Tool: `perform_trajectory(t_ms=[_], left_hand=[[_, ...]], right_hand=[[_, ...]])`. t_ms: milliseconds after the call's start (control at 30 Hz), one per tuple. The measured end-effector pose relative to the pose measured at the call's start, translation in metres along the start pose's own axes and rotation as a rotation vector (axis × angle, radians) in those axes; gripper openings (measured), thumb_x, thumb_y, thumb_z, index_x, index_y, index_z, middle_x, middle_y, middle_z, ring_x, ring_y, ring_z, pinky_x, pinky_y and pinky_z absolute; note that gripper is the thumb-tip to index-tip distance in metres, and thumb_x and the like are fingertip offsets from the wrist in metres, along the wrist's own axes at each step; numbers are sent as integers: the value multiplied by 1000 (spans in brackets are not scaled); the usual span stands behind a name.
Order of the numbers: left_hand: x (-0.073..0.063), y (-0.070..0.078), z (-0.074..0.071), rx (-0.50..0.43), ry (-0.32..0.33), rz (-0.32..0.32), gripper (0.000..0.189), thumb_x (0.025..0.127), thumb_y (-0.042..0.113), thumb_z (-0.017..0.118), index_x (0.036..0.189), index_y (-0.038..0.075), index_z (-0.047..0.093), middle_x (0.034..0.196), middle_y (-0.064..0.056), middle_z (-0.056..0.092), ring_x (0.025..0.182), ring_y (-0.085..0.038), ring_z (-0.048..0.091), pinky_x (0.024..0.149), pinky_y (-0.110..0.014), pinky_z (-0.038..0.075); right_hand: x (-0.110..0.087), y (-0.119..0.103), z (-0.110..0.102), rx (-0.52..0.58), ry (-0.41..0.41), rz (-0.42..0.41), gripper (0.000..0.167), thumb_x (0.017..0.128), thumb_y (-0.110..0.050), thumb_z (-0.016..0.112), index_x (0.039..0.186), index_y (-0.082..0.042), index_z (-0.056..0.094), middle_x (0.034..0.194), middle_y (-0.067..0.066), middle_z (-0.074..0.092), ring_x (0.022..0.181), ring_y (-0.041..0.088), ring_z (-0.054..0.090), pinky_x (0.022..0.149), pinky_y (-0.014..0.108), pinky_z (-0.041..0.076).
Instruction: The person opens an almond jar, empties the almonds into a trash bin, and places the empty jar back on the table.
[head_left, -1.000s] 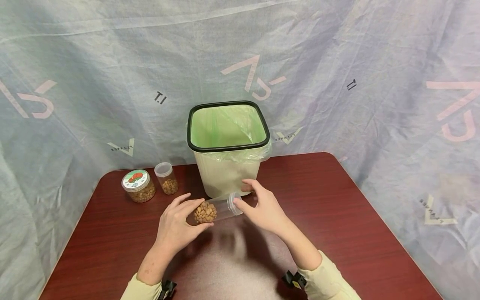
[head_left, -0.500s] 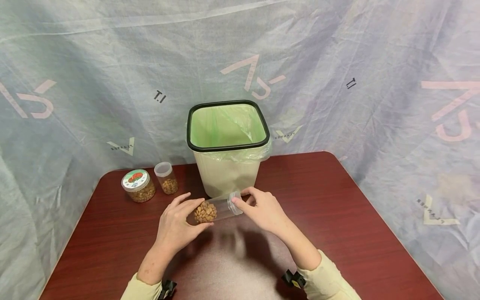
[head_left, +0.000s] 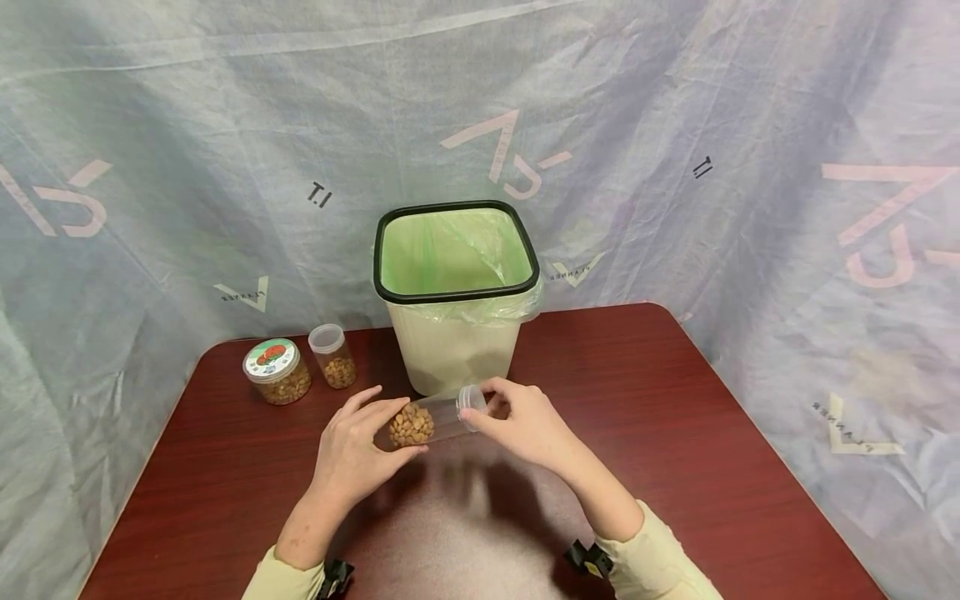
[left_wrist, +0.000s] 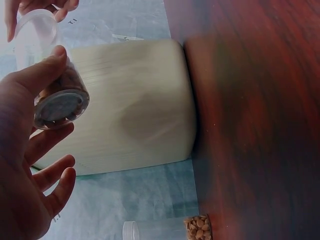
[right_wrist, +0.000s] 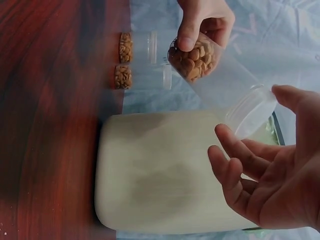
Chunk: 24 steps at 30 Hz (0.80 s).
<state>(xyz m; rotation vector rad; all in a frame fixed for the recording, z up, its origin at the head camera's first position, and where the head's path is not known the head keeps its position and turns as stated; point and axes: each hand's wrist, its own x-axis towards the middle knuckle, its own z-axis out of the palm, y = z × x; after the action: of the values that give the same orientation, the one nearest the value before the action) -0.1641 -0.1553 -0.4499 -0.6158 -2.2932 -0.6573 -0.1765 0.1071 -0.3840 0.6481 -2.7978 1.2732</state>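
My left hand [head_left: 356,454] grips the base end of a clear plastic jar [head_left: 444,414], which lies tilted on its side above the table. Brown kibble-like pellets [head_left: 411,425] fill the part near the base. At the other end my right hand [head_left: 532,421] pinches the clear lid [right_wrist: 255,111], thumb on one edge and fingertips on the opposite one in the right wrist view. In the left wrist view, the left thumb and index finger hold the jar [left_wrist: 67,95] around its base, while the other fingers are curled loosely below.
A white bin [head_left: 457,350] with a black rim and a green liner bag stands just behind the jar. To its left are a small clear jar [head_left: 333,358] of brown pieces and a wide jar [head_left: 277,372] with a tomato-printed lid. Dark red table [head_left: 675,467] surrounds them.
The right hand's fingers have come in from a wider spread onto the lid, and the thumb has shifted along the lid's near edge. The left hand and jar have hardly moved.
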Motion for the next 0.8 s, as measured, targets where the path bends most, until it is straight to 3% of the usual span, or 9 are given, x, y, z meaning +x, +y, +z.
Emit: perform_trajectory(t_ms=[133, 333, 433, 667, 800], left_hand=[[0, 0, 0, 1, -3, -3, 66, 55, 42, 93, 111, 14, 73, 105, 2, 72, 116, -26, 57, 92, -44, 46], [0, -1, 0, 3, 1, 2, 66, 55, 43, 92, 111, 14, 73, 105, 2, 72, 115, -27, 57, 90, -46, 47], [-1, -2, 0, 1, -4, -1, 66, 55, 43, 92, 111, 14, 73, 105, 2, 72, 116, -27, 57, 91, -46, 47], [-2, 0, -3, 1, -23, -10, 64, 58, 44, 90, 113, 15, 72, 106, 2, 71, 118, -26, 56, 95, -42, 44], [-2, -1, -3, -4, -13, -2, 65, 57, 43, 91, 113, 14, 72, 106, 2, 72, 117, -27, 56, 95, -43, 44]], right_hand=[[0, 4, -1, 22, -16, -105, 38, 86, -38, 72, 117, -18, 62, 82, -8, 67, 68, 7, 62, 63, 28, 51], [2, 8, -2, 38, -25, -256, 50, 80, -19, 77, 126, -16, 59, 97, -3, 67, 82, 13, 63, 72, 35, 53], [2, 9, -2, 22, -18, -316, 55, 77, -13, 79, 128, -14, 58, 104, -2, 64, 87, 14, 62, 76, 32, 52], [2, 8, -3, 56, -24, -374, 59, 72, -1, 78, 127, -8, 59, 112, -2, 61, 89, 16, 61, 73, 29, 53], [1, 8, -2, 82, -33, -369, 74, 70, 2, 80, 137, -9, 51, 118, 2, 60, 92, 19, 60, 72, 30, 53]])
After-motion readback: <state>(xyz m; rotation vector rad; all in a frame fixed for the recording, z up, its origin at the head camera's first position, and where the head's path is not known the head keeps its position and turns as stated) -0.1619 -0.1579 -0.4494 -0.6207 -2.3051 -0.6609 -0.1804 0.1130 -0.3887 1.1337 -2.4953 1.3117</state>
